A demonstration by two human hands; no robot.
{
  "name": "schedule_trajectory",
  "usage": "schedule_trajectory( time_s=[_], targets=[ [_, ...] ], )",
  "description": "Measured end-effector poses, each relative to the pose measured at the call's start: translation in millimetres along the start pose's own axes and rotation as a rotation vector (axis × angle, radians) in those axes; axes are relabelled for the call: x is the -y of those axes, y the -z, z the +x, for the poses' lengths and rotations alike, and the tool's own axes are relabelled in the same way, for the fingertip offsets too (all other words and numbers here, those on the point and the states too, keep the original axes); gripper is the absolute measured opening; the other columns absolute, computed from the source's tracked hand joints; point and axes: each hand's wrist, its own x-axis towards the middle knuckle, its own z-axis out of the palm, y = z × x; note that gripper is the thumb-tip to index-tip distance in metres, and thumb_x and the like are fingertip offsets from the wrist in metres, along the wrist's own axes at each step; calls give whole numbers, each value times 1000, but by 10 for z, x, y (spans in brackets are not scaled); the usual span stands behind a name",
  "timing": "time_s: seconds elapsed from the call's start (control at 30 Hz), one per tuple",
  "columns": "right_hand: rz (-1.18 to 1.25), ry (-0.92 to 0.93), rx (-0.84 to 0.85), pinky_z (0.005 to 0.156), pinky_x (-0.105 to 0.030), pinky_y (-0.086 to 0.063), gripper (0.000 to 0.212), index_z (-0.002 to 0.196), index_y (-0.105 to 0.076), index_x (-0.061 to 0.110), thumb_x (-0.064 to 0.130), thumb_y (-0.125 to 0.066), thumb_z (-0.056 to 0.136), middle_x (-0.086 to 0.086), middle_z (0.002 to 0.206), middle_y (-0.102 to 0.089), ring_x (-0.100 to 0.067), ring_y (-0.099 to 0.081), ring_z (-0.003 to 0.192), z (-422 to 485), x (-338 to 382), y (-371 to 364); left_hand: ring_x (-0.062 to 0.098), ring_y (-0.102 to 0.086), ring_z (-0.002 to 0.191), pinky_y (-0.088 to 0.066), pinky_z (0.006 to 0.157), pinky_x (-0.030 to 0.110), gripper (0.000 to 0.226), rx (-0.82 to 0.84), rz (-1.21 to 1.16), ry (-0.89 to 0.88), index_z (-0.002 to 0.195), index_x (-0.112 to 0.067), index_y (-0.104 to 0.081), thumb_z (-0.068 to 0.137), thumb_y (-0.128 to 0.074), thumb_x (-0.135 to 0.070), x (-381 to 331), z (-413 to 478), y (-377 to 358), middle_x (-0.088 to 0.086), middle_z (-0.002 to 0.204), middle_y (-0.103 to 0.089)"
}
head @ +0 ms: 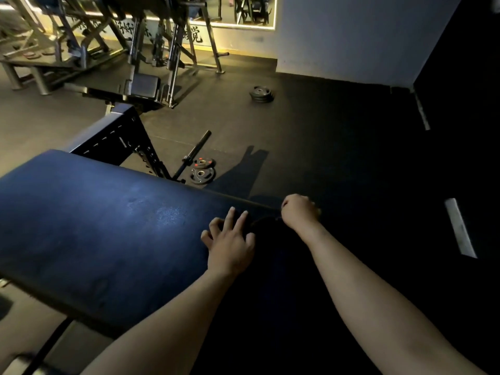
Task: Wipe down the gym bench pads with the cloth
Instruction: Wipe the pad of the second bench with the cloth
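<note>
The floor point(324, 125) around the pad is dark rubber matting, flat and dull, with seams between the sheets. The pad point(94, 226) is the big thing before you: a long padded slab in dark blue vinyl, with rounded corners and a smooth skin that shines in one scuffed spot near its middle. Its right part lies in deep shadow. Beyond the pad stand steel machines point(167, 50) with angled tubes and a grey finish. Behind the pad's far left corner rises its black frame point(116, 139), a metal beam with a row of holes. Just past the pad's far edge a barbell point(193, 155) lies on the floor, a black round sleeve, and beside it two round plates point(201, 173) with red marks. Farther beyond the pad sits a small stack of black discs point(261, 93).

Your left hand point(230, 244) rests on the pad near its far edge, fingers spread wide and a little bent, tips pressing the vinyl; it holds nothing. Your right hand point(299, 211) is at the pad's far edge, fingers curled tight into a fist. Between both hands, on the pad, a dark bunched shape seems to be the cloth point(266, 221). It is too dark to tell if the right hand grips it.
</note>
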Motion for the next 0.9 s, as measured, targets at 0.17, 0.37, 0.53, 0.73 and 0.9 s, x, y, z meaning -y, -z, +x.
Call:
schedule_trajectory(
  time_s=[0.17,0.37,0.53,0.73,0.9],
  targets=[
    [-12,52,-47,99,-38,-46,28,117,-67,15,16,-52,94,-11,123,-63,-31,-57,116,-86,70,-7,28,-7,142,-11,110,52,61,18,-12,-10,153,-45,-20,94,-33,-50,13,4,16,-5,167,-9],
    [179,387,19,102,-38,-43,33,123,-65,21,14,-51,95,-9,127,-57,-29,-52,119,-213,748,-202,30,-5,144,-9,112,54,58,11,-34,-38,152,-42,-22,95,-34,-48,14,6,22,-2,167,-9],
    [88,269,-55,98,-33,-42,32,118,-67,21,11,-54,91,-10,123,-57,-32,-51,115,-175,147,-82,30,-7,142,-9,113,53,59,-6,-11,-29,153,-43,-22,95,-31,-50,25,18,-9,-3,167,-10],
    [151,227,-192,104,-38,-37,42,134,-55,25,12,-41,97,-7,136,-52,-29,-43,123,-405,-518,-47,27,-9,142,-10,112,51,57,-32,-50,-39,152,-41,-28,96,-38,-46,12,-9,8,-4,166,-15],
    [225,471,64,118,-39,-20,77,151,-29,34,54,-64,86,-10,158,-26,-30,-17,146,-775,-477,-28,26,-14,144,-15,112,49,52,-26,-91,-46,149,-40,-38,97,-47,-42,67,-60,69,-6,165,-23]
  ],
)
